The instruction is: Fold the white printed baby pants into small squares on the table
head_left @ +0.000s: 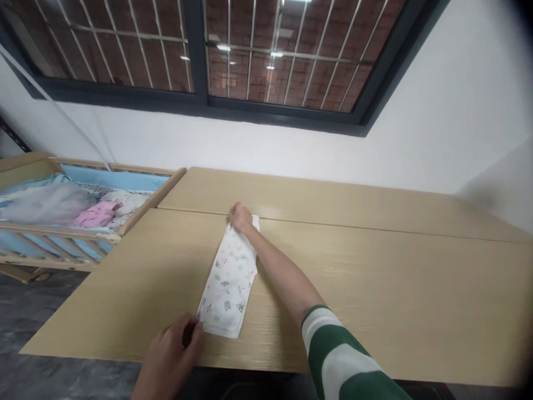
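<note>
A white cloth (228, 280) with small green and pink prints lies folded into a long narrow strip on the wooden table. Its far end points toward the wall. At that far end my right hand (240, 216) is closed, pinching the upper left corner, with my forearm reaching across from the right. My left hand (171, 351) is at the near end, thumb and fingertips together on the lower left corner. Whether the strip is a garment or a plain cloth, I cannot tell.
The pale wooden table (375, 289) has a seam running along its length. To the left stands a wooden crib (152, 200) with blue lining, a pink cloth (96, 214) and white bedding. Behind are a white wall and a barred window (200, 55).
</note>
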A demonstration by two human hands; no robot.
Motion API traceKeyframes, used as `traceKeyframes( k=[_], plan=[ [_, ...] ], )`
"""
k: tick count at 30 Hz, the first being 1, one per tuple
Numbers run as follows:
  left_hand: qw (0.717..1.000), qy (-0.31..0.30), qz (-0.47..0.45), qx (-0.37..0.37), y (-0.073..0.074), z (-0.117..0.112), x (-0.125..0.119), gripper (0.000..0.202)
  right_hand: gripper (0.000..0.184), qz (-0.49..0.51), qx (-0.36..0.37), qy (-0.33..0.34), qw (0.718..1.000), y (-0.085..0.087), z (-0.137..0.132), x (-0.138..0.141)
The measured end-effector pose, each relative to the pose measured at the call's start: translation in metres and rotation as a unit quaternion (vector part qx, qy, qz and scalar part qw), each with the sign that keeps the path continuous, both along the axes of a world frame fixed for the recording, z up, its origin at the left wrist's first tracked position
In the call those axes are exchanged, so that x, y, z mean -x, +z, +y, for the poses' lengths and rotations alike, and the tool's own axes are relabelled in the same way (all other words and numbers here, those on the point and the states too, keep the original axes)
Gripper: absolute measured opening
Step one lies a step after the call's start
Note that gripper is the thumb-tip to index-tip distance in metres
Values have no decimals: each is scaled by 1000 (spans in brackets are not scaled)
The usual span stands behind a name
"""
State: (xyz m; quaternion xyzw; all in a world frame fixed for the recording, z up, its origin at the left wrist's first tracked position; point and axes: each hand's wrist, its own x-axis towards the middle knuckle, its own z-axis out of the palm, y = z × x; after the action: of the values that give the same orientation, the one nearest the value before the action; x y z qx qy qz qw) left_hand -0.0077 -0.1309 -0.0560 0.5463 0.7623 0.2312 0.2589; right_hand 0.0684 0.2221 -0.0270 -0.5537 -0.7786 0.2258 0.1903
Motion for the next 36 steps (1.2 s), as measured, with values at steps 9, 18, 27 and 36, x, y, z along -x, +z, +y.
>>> traceKeyframes(
  k=[9, 18, 27, 36],
  plan=[
    [911, -28, 298, -282, 0, -11, -16, 26, 46, 45, -108, 287, 951, 21, -74, -17],
    [853, -154, 356, -349, -56, -32, -30, 51, 61, -43, -145, 605, 782, -12, -198, -66],
    [854, -134, 362, -350, -47, -25, -31, 52, 70, -107, -88, 476, 869, -31, -87, -54],
    [835, -134, 388, -367, -42, -24, -35, 44, 66, -135, -92, 358, 919, -31, 20, -55]
  ],
)
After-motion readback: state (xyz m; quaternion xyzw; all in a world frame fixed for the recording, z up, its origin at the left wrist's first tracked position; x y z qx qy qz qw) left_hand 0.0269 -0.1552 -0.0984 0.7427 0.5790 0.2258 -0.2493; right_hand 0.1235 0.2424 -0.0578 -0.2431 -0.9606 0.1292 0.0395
